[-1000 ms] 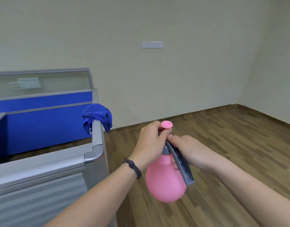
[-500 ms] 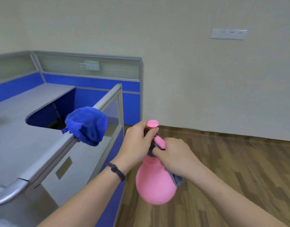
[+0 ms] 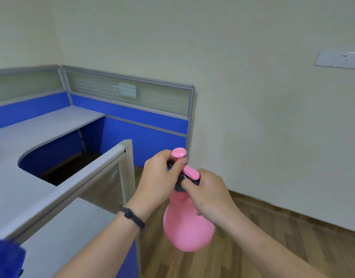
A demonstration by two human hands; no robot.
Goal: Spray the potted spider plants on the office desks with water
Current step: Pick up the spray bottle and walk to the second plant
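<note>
As the view swings left along the cubicle row, a person carries a pink spray bottle [image 3: 187,227] in both hands above the wooden floor [image 3: 272,237], just right of the near partition [image 3: 88,173]. The left hand [image 3: 158,181] is curled around the dark neck below the pink pump knob [image 3: 179,152], while the right hand [image 3: 208,195] grips the handle beside the pink trigger lever [image 3: 191,172]. A second ago the wall filled most of the view; now the grey tabletop [image 3: 22,141] lies open at left, and the blue cloth [image 3: 6,257] has slid to the near left corner. No spider plant shows (the far left of the tabletop is cut off), so spraying probably waits until a pot comes into sight.
</note>
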